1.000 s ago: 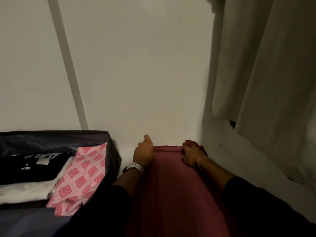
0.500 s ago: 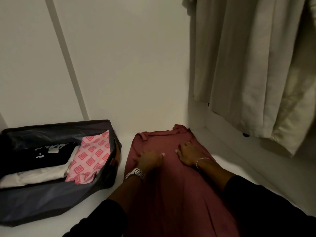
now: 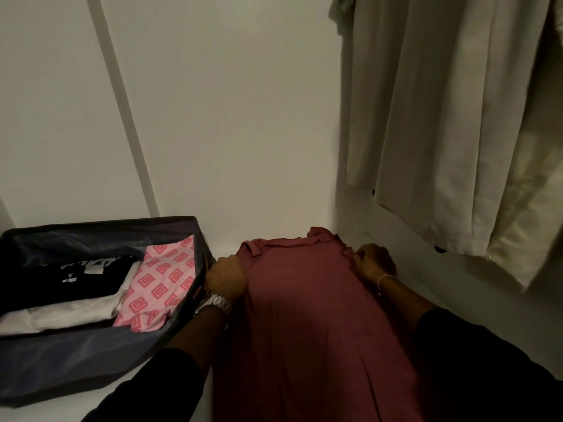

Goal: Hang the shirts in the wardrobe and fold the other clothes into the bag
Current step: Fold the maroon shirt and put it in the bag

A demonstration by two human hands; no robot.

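Head view: white wardrobe wall point(image 3: 228, 117) beyond both hands, with pale cream shirts point(image 3: 457, 132) hanging above and to the right of the right hand. Maroon garment point(image 3: 304, 315) spread flat on the white wardrobe floor point(image 3: 457, 300), running from between the two hands back toward the body, collar end farthest away. Dark open bag point(image 3: 76, 360) just left of the left hand, near wall almost touching the wrist. Inside the bag, folded: black top with white print point(image 3: 61, 278) farthest left, white garment point(image 3: 67, 315) nearer the body, pink patterned cloth point(image 3: 158, 284) closest to the left hand. Left hand point(image 3: 227, 277) curled around the left edge of the maroon garment near the shoulder, silver watch point(image 3: 217, 303) on its wrist. Right hand point(image 3: 374, 263) pinching the right shoulder edge, thin bracelet point(image 3: 385, 278) on its wrist. Hands well apart, one at each side of the garment, both clamped on fabric. Black sleeves point(image 3: 487, 360) over both forearms.
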